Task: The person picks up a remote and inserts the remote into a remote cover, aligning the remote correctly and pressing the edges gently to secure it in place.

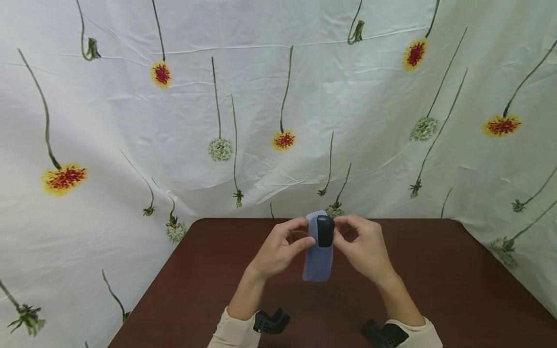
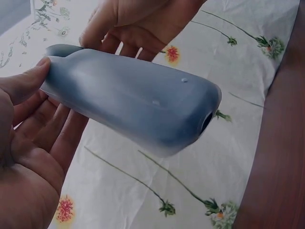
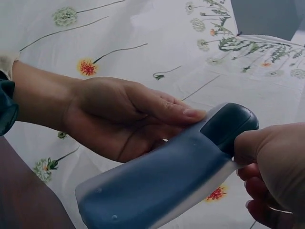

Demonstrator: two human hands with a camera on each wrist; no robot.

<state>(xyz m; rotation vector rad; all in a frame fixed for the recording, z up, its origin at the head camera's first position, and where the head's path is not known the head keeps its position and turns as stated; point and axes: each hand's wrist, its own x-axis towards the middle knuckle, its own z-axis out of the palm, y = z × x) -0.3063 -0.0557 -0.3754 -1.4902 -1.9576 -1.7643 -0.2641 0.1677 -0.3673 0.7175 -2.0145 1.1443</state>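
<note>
A soft, translucent blue sleeve [image 1: 317, 267] is held up over the table, tilted in both wrist views. Out of its upper end shows a dark, smooth, rounded object [image 3: 229, 125]; the rest of that object lies hidden inside the sleeve. My left hand [image 1: 280, 247] grips the sleeve near this end, its thumb on the face and its fingers behind. On the other side, my right hand [image 1: 364, 244] pinches the dark object at its edge, close to the sleeve's opening. At the lower end of the sleeve, the left wrist view shows a small dark slot [image 2: 206, 123].
A dark reddish-brown table [image 1: 209, 290] with rounded far corners lies below the hands. Behind it hangs a white cloth [image 1: 348, 96] printed with flowers. Black wrist mounts [image 1: 271, 321] sit at both light sleeve cuffs.
</note>
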